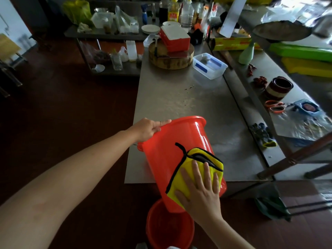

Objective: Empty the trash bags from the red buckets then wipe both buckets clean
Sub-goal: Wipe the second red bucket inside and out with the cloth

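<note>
I hold the tilted red bucket (170, 146) at the steel table's (179, 97) near edge. My left hand (149, 129) grips its rim; my right hand (201, 187), fingers straight, presses the yellow cloth (181, 180) against its side. If I press too hard, it could slide off onto the second bucket (168, 229) below that edge.

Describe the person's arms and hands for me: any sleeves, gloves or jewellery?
The left hand and right hand are bare, no gloves. Both forearms are uncovered, with no sleeve, watch or bracelet in view. A speck on one left finger might be a ring; too small to tell.
</note>
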